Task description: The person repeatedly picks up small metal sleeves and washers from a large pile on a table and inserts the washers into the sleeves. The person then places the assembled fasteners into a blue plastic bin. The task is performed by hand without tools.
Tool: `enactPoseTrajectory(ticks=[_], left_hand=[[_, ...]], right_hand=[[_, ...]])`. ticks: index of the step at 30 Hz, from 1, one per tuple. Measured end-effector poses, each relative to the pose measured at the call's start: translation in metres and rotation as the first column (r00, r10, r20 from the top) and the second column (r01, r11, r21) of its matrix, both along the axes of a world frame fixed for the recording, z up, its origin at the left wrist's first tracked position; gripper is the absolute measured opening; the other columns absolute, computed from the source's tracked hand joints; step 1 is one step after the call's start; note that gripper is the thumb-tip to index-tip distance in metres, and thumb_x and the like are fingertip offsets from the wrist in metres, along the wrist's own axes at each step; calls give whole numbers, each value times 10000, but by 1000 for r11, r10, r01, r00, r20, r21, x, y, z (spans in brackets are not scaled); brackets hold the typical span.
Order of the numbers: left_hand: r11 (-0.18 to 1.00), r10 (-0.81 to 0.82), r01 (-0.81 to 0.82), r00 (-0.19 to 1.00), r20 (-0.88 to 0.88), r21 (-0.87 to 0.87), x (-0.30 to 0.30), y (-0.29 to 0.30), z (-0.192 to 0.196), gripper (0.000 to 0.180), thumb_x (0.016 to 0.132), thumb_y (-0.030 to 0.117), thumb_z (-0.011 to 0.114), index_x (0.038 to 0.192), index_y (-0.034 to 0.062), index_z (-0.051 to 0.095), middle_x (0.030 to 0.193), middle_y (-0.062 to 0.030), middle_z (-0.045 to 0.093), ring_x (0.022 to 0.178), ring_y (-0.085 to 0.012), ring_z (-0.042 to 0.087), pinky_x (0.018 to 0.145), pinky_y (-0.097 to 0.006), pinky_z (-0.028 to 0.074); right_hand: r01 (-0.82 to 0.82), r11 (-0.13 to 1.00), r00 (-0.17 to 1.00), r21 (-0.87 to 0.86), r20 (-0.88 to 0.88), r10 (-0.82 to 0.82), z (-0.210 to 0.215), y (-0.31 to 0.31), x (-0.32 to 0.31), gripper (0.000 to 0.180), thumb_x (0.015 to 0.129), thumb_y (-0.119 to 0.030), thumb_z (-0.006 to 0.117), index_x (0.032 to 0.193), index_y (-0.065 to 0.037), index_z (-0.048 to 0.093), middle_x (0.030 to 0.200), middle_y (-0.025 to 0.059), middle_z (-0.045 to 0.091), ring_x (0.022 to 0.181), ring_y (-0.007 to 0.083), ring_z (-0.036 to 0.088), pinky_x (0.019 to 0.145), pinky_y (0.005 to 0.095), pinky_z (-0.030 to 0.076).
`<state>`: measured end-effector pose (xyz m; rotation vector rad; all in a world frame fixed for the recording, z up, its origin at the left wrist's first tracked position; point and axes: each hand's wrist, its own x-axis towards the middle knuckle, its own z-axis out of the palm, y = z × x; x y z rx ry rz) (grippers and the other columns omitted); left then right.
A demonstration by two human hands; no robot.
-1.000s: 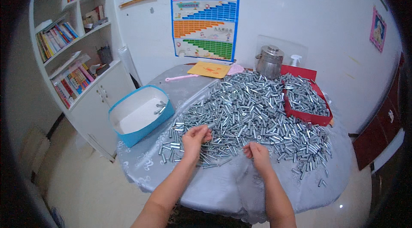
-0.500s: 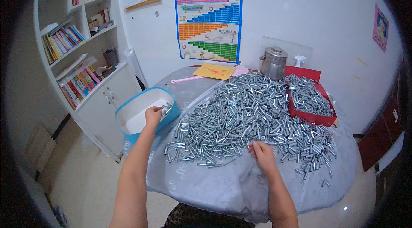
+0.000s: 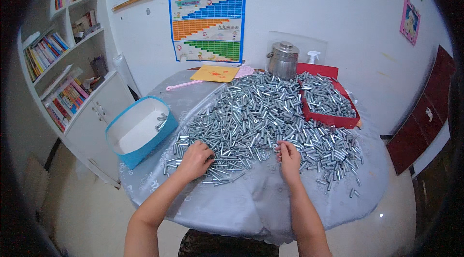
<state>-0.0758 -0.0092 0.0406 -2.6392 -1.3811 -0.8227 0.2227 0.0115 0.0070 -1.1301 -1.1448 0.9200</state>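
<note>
- Left hand: at near left edge of heap, among thin bolts; fingers curled down, tips hidden; cannot tell whether closed on a piece.
- Right hand: apart from left, near front of heap; thumb and fingers pinched, apparently on a sleeve, ring-like end showing.
- Step in hand, by judgement: picking single pieces, left among bolts, right with sleeve.
- Next move, by judgement: calls for a fingertip grip on one bolt, free of tangled neighbours; right pinch steady.
- Heap: loose grey metal, spread over middle and right of bench; bolts toward left, sleeves toward right.
- Blue box: white inside, at left of bench; a few pieces at its right end.
- Red box: at far right, full of sleeves.
- Bench: rounded, under shiny grey cloth.
- Behind heap: steel canister, spray bottle, yellow envelope.
- Room: white walls, bright poster, bookcase at left, pale floor.
</note>
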Motion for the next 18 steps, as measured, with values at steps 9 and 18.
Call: enactPoseTrajectory(ticks=[9,18], left_hand=[[997,17,3,973,-231,83,9,-6,-9,38,645,57,530,675,34,523,727,-93,514,767,-250,491,682,-352,401],[995,104,-100,982,160,-31,10,-6,-7,96,683,75,589,705,22,512,689,-121,519,720,-292,497,632,-385,411]], right_hand=[[-9,998,736,66,676,-38,-2,-10,-9,195,757,-204,601,894,-68,624,835,81,608,779,227,567,707,321,444],[162,947,638,279,702,-316,-12,4,10,164,720,-51,547,868,-70,615,894,100,591,863,290,521,772,362,411]])
